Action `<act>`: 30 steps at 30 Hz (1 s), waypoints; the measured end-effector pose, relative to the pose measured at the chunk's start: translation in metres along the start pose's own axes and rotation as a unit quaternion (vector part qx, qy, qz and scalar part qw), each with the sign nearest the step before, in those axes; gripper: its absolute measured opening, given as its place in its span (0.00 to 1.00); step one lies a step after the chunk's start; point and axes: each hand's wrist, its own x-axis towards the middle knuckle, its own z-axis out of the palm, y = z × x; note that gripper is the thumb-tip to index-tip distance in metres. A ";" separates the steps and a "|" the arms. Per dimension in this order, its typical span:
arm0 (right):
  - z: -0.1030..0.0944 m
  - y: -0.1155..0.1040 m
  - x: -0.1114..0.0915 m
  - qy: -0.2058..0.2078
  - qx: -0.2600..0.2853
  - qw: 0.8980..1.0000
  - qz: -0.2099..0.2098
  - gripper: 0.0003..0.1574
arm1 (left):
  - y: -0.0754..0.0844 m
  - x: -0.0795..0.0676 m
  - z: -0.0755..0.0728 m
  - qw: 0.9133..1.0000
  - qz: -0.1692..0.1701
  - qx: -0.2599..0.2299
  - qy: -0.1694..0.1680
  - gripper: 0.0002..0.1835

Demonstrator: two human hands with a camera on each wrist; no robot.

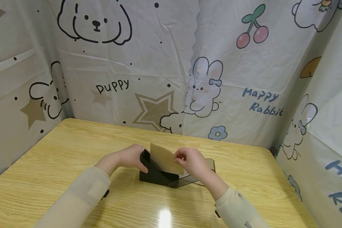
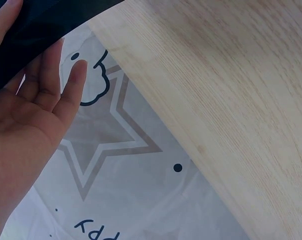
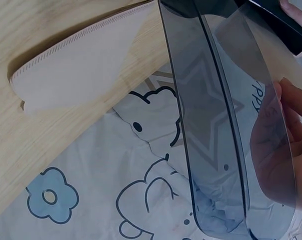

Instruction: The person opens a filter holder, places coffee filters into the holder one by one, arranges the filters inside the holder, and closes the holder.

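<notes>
A black box [image 1: 156, 178] with a smoky see-through lid [image 3: 206, 110] stands on the table, the lid swung out to the right. My left hand [image 1: 131, 157] grips the box's tall left end, thumb on the near side. In the left wrist view, the fingers reach behind the black wall [image 2: 41, 35]. A brown paper filter [image 1: 163, 158] stands up out of the box. My right hand [image 1: 194, 161] pinches its right edge between thumb and fingertips. Through the lid in the right wrist view, part of that hand shows.
Another paper filter [image 3: 81, 70] with a crimped edge lies flat on the wooden table [image 1: 74, 148], beside the lid. A patterned cloth [image 1: 154, 63] hangs behind the table and along both sides.
</notes>
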 end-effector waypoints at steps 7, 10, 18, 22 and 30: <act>0.005 0.000 0.001 -0.005 -0.004 1.000 -0.008 0.03 | 0.002 -0.001 -0.001 1.000 -0.001 0.005 0.001 0.13; 0.007 0.000 0.002 -0.008 -0.003 1.000 -0.007 0.02 | 0.003 -0.002 -0.001 1.000 -0.013 0.005 0.002 0.21; 0.011 -0.003 0.002 -0.021 -0.004 1.000 -0.005 0.02 | 0.003 -0.002 -0.001 1.000 -0.018 0.006 0.000 0.23; 0.013 -0.003 0.003 -0.030 -0.010 1.000 -0.004 0.02 | 0.003 -0.002 0.000 1.000 -0.015 0.005 0.000 0.23; 0.016 -0.005 0.004 -0.044 -0.028 0.999 0.012 0.02 | 0.002 -0.002 0.000 1.000 -0.008 0.005 0.002 0.24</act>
